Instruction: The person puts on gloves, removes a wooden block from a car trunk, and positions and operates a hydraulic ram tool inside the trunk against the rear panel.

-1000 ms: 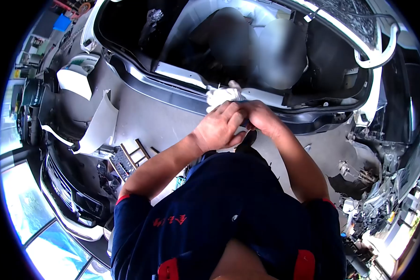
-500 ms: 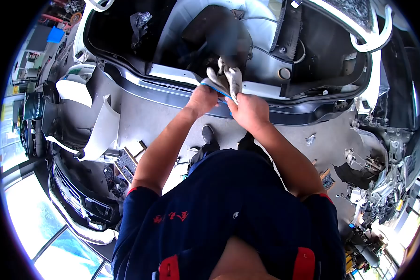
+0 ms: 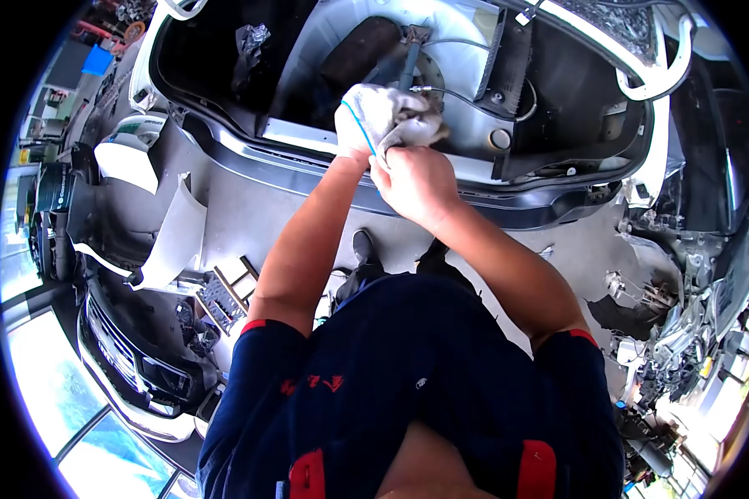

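Note:
My left hand (image 3: 363, 125) is inside a white knit work glove (image 3: 379, 112) with a blue cuff edge. The bare wrist comes out below the cuff. Glove fingers, greyish and soiled, point to the right, and the fabric hides how my own fingers lie. My right hand (image 3: 420, 179) is bare and closed on the cuff side of the glove, just below and right of my left hand. Both hands are over the rear sill of an open car trunk (image 3: 308, 133).
In the trunk are a dark block (image 3: 362, 50), a cable (image 3: 458, 96), a tape-like ring (image 3: 499, 139) and crumpled foil (image 3: 250, 41). The rear bumper (image 3: 308, 179) runs in front of me. White body panels (image 3: 175, 233) and a front bumper (image 3: 133, 358) stand left; wrecked parts (image 3: 674, 333) lie right.
My left hand has gone into the glove, which hung loose between both hands before. My right hand has moved slightly left, still gripping the glove.

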`<state>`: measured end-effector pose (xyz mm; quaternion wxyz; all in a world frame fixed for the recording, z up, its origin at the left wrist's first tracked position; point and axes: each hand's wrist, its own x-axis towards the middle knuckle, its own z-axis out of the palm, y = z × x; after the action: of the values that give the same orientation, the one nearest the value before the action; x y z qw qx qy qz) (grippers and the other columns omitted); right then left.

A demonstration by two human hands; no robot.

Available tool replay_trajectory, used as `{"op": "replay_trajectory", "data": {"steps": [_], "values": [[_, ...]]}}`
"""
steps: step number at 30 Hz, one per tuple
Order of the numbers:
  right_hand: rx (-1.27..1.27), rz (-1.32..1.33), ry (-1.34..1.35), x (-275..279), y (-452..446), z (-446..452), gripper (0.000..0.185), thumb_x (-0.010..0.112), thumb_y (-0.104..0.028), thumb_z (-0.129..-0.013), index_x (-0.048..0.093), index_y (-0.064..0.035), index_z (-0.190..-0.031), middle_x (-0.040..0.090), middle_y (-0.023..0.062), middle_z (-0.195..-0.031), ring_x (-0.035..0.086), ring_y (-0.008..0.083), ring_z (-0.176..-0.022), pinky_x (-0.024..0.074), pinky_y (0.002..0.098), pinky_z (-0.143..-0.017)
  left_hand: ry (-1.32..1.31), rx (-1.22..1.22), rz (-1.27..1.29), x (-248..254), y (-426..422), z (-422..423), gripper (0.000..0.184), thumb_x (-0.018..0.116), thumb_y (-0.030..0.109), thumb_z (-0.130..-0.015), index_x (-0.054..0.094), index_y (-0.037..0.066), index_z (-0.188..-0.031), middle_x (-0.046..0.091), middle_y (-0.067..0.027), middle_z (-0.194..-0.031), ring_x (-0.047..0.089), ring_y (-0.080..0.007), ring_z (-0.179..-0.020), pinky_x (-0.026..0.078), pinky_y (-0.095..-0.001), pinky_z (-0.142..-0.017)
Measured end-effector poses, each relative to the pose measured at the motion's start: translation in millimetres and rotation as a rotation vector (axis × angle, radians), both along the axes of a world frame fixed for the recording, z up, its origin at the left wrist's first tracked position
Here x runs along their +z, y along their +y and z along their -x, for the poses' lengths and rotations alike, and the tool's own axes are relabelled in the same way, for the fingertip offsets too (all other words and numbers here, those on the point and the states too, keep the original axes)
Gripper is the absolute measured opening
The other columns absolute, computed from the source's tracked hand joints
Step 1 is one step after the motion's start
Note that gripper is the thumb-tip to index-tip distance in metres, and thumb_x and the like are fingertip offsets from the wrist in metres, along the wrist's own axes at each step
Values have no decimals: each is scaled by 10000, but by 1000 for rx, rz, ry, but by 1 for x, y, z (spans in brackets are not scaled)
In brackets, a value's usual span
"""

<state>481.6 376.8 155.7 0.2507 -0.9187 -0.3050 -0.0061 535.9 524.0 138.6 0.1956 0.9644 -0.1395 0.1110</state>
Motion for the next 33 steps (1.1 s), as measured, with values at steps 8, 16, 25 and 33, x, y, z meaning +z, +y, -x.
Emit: {"op": "replay_trajectory", "data": {"steps": [8, 16, 25, 33], "values": [[-30, 188, 169, 13, -9, -32, 309, 676, -365, -947, 739, -63, -928, 753, 189, -842, 754, 399, -832, 609, 525, -771, 776, -14, 2050, -72, -9, -5, 487, 586, 413, -1046, 647, 22, -1331, 709, -199, -1324, 667, -325, -1222, 475, -464, -1148], [49, 135, 447, 0, -1, -34, 460, 557, -420, -1003, 746, -2, -985, 748, 244, -874, 737, 450, -866, 585, 549, -818, 462, -88, 1956, -28, -10, -20, 565, 533, -79, -902, 571, 3, -1460, 685, -128, -1386, 680, -242, -1193, 532, -337, -1043], [246, 88, 336, 23, -4, -12, 462, 541, -320, -1037, 740, -33, -735, 750, 83, -681, 758, 324, -730, 605, 470, -743, -465, -267, 431, -24, -10, -26, 180, 642, 178, -888, 763, 128, -1011, 756, -127, -1221, 731, -345, -1088, 558, -343, -996], [195, 27, 361, 1, -10, 0, 493, 590, -399, -1019, 714, 27, -804, 715, 244, -738, 726, 432, -720, 582, 532, -732, 643, -145, -76, -20, -22, -30, 341, 640, 324, -919, 791, 166, -1180, 742, -168, -1228, 690, -378, -1166, 536, -463, -1025]]}}
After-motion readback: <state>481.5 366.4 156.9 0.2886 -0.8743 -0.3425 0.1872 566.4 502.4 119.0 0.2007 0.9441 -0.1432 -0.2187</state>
